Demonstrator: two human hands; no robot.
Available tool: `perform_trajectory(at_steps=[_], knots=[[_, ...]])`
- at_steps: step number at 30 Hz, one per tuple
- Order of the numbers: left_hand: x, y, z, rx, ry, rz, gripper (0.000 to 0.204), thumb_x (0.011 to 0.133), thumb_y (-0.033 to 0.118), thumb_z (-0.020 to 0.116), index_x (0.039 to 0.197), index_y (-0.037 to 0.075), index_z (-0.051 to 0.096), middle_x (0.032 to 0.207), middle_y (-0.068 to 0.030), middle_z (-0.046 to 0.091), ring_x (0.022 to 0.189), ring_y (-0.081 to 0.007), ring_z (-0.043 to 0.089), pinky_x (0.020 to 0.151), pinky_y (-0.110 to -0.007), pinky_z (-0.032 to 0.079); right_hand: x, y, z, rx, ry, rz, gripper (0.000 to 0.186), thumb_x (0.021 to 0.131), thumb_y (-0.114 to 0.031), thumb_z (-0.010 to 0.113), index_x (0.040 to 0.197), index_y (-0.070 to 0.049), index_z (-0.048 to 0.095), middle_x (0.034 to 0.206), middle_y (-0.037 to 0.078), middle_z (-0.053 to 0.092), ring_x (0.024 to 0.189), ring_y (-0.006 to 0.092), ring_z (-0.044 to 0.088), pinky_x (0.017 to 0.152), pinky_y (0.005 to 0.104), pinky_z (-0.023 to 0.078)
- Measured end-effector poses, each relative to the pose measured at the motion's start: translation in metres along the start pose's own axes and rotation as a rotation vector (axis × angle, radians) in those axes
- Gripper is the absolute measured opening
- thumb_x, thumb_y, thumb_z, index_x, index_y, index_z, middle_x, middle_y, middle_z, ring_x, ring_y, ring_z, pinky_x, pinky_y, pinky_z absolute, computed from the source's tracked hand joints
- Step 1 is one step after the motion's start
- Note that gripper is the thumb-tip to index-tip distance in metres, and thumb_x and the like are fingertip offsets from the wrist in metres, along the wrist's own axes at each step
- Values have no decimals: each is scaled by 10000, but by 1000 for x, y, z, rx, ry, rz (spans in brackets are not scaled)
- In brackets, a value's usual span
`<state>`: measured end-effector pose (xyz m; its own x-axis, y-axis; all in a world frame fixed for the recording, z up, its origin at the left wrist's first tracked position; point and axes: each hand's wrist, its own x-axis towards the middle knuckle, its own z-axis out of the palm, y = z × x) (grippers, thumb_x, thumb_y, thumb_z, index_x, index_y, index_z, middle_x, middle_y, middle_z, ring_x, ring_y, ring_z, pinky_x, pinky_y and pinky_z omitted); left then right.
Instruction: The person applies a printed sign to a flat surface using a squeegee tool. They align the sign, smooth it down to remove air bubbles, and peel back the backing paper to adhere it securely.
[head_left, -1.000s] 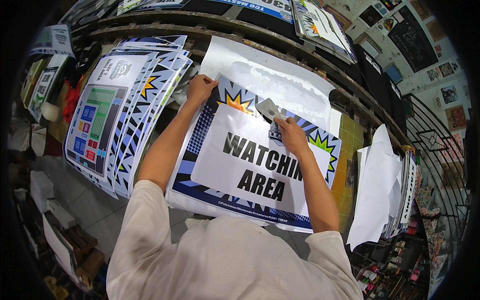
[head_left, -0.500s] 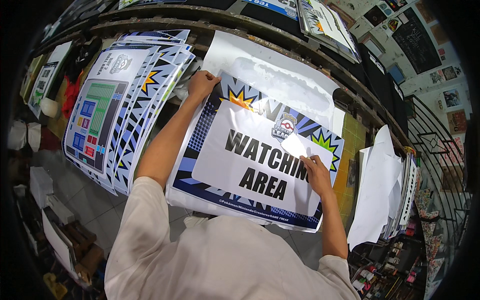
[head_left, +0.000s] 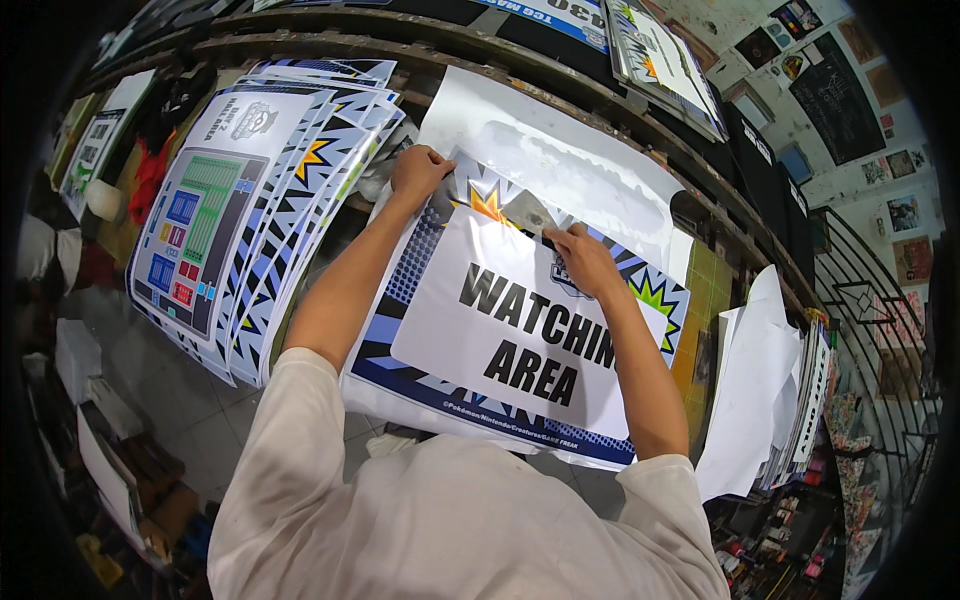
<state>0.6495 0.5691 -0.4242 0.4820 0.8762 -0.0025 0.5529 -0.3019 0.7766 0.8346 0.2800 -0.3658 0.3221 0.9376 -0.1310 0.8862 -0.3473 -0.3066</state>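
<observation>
In front of me lies a printed sign (head_left: 510, 318) with a white panel, bold black lettering and a blue, starburst-patterned border. At its far left corner my left hand (head_left: 420, 173) has its fingers closed on the sheet's edge. My right hand (head_left: 588, 264) is pressed near the sign's upper middle, gripping a small flat scraper card (head_left: 528, 213) laid against the glossy surface. That forearm crosses the right part of the panel and hides some lettering and part of the emblem. Beyond the sign, a larger white sheet (head_left: 600, 165) with a wrinkled, shiny patch sticks out.
To the left, a stack of printed posters (head_left: 215, 215) overlaps the table edge. A yellowish-green mat (head_left: 703, 285) shows at the sign's right. Loose white sheets (head_left: 755, 390) lean on a stack at the right. Wooden rails (head_left: 420, 52) run along the far side.
My right hand has moved up and left with the scraper card, from the panel's right side to the sign's upper middle. My left hand stays at the corner.
</observation>
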Motion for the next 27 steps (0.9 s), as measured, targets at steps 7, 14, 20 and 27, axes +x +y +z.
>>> perform_trajectory(at_steps=[7, 14, 20, 27], knots=[[2, -6, 9, 16, 7, -27, 377, 747, 409, 857, 840, 53, 778, 864, -144, 757, 838, -299, 732, 784, -404, 560, 26, -20, -9, -8, 45, -23, 298, 1035, -180, 540, 1296, -190, 683, 1048, 134, 628, 952, 348, 648, 836, 427, 510], [-6, -29, -5, 142, -109, 30, 485, 678, 465, 895, 844, 24, 780, 857, -164, 758, 807, -310, 735, 773, -401, 568, -85, 48, -44, 25, 71, 43, 324, 931, -98, 614, 1204, -210, 748, 1083, 138, 677, 1001, 335, 659, 893, 422, 507], [-17, -42, -25, -20, -303, -31, 436, 688, 431, 895, 799, 21, 798, 740, -155, 744, 661, -250, 723, 704, -361, 565, -135, 94, -40, -156, 67, 6, 382, 897, -58, 629, 1226, -214, 742, 1183, 129, 679, 1092, 328, 637, 954, 453, 458], [-23, -37, -37, 80, -291, -18, 394, 726, 462, 856, 763, 73, 810, 743, -118, 754, 665, -244, 726, 706, -359, 567, -67, 57, -23, -163, 44, -162, 367, 919, -68, 627, 1236, -223, 732, 1207, 121, 657, 1148, 304, 604, 977, 435, 434]])
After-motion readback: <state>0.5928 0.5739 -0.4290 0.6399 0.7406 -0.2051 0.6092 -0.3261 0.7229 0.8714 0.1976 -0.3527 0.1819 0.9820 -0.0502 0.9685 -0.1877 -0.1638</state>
